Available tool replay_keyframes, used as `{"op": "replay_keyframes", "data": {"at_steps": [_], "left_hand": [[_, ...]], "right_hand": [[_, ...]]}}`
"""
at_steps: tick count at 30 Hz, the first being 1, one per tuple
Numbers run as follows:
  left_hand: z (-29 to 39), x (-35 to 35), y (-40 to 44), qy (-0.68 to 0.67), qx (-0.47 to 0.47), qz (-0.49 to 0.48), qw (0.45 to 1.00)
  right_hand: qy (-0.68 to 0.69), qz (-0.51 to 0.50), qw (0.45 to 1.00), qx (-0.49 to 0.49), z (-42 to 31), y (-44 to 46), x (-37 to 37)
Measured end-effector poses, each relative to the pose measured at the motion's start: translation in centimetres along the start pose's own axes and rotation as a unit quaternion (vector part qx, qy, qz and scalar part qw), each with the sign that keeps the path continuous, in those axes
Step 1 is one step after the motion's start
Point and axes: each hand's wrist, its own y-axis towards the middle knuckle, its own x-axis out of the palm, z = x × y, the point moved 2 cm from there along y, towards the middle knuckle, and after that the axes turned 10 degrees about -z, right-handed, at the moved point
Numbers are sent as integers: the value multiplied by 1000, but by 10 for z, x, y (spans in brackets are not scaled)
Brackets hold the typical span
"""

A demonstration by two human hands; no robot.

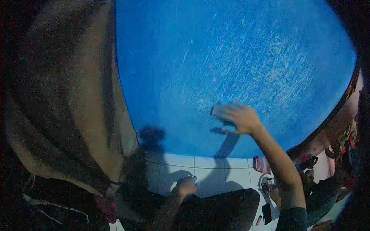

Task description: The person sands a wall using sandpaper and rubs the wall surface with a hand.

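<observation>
A blue painted wall [165, 77] fills most of the view, with pale scratches and scuffed patches [285, 61] across its right half. My right hand [239, 117] is pressed near the lower middle of that wall, smeared by motion. Under its fingertips shows the edge of a small dark flat piece [212, 111], whose kind is too blurred to tell. Low down, close to my lap, my left hand [187, 186] is closed. A small bluish bit [197, 184] shows at its fingers, too dim to name.
White tiles [204, 175] run below the blue surface. A grey-brown cloth [88, 96] hangs at the left. Right of my legs lie a phone [266, 214], a lighter [258, 220], a pink packet [261, 164] and a round dish [266, 183]. Clutter [339, 150] stands at the far right.
</observation>
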Motion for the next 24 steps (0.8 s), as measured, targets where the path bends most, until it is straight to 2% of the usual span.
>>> {"op": "replay_keyframes", "data": {"at_steps": [1,2,3,6,7,8,9,10,12,13,14,15,16,17,18,20,22,24], "left_hand": [[-1,2,-2,0,5,1,1000],[-3,9,0,2,8,4,1000],[-4,10,1,7,14,4,1000],[-49,64,56,8,48,58,997],[-74,101,87,-13,75,79,994],[-55,66,59,7,44,59,997],[-26,27,24,6,14,27,1000],[-3,-3,-7,-3,-17,2,1000],[28,-35,-46,-2,-50,-15,999],[31,-33,-49,35,-37,-4,999],[43,-39,-63,9,-29,46,998],[53,-47,-70,-8,-53,15,998],[63,-62,-72,-22,-76,-14,997],[46,-43,-56,-21,-22,27,999],[29,-25,-41,-16,32,67,997],[29,-25,-39,-37,21,66,997],[26,-17,-35,-26,11,94,995],[40,-45,-55,-52,-7,14,999]], "right_hand": [[-48,33,996,71,6,-7,-22],[-125,173,965,150,19,-11,-43],[-197,310,902,225,28,-15,-55],[-93,517,814,248,12,18,-34],[-90,400,879,244,-7,29,-12],[-83,278,927,238,-29,30,17],[-27,158,977,139,-39,26,44],[27,34,999,32,-43,23,60],[4,23,1000,-18,-21,9,49],[-6,12,999,-43,-10,5,45],[-29,28,999,30,-9,1,13],[-48,42,993,102,-7,-2,-23],[-105,195,964,146,13,-4,-43],[-161,342,907,186,28,-7,-54],[-142,399,884,199,25,0,-49],[-109,512,822,225,11,25,-36],[-109,277,932,208,-33,30,10],[-15,61,997,52,-44,19,69]]}}
